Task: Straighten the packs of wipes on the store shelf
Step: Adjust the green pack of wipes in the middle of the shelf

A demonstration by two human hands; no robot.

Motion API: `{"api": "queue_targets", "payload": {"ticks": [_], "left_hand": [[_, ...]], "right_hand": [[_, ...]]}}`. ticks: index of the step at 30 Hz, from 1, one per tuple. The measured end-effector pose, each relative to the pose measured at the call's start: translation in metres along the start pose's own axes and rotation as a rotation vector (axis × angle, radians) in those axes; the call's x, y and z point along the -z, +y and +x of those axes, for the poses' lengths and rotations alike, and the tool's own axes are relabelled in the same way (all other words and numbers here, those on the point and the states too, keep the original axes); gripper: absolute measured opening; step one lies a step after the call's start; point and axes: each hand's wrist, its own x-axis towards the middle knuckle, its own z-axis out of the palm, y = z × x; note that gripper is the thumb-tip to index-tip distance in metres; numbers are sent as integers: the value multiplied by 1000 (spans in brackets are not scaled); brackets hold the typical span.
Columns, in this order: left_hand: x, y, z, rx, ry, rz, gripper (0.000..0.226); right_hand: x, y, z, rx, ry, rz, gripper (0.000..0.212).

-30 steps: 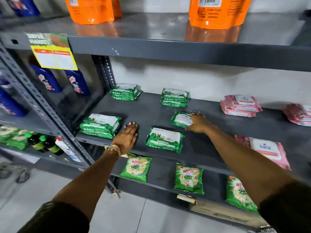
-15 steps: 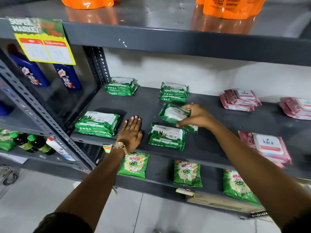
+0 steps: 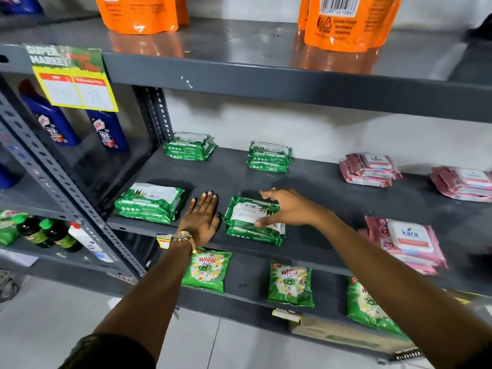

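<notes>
Green packs of wipes lie in stacks on the dark grey shelf (image 3: 332,198): back left (image 3: 189,146), back middle (image 3: 269,157), front left (image 3: 150,202) and front middle. My right hand (image 3: 290,209) grips the top green pack (image 3: 247,213) of the front middle stack, thumb at its front edge and fingers over its back edge. The pack rests on the one below, turned slightly askew. My left hand (image 3: 202,222) lies flat on the bare shelf between the two front stacks, fingers apart, holding nothing.
Pink wipes packs lie at the back right (image 3: 371,170), far right (image 3: 463,183) and front right (image 3: 404,242). Green detergent sachets (image 3: 206,270) sit on the shelf below. Orange pouches (image 3: 346,22) stand on the shelf above. Blue bottles (image 3: 107,131) stand behind the left upright.
My right hand picked a green pack up from farther back on the shelf and brought it forward onto the front middle pack. My left hand stayed flat on the shelf.
</notes>
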Motion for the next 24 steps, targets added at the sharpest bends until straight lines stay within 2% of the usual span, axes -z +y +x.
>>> {"api": "queue_targets", "payload": {"ticks": [4, 8, 12, 14, 15, 18, 20, 22, 24], "left_hand": [[0, 0, 0, 2, 11, -16, 72], [-1, -1, -1, 3, 16, -6, 71], [-2, -1, -1, 9, 28, -11, 70], [-3, -1, -1, 15, 37, -14, 68], [-3, -1, 0, 16, 41, -16, 66], [-2, 0, 0, 14, 36, -23, 65], [-2, 0, 0, 18, 43, -29, 60], [-2, -1, 0, 18, 59, -37, 58], [-1, 0, -1, 11, 60, -42, 63]], "right_hand": [[-6, -12, 8, -13, 65, -152, 97], [-13, -25, 16, -175, 217, -266, 95], [-20, -33, 18, -186, 339, -334, 80], [-16, -32, 17, -97, 399, -465, 58], [-12, -30, 16, -7, 359, -524, 52], [1, -22, 15, 278, 58, -692, 89], [4, -21, 17, 386, -39, -750, 96], [2, -19, 22, 397, -99, -718, 89], [2, -17, 25, 311, -119, -593, 84]]}}
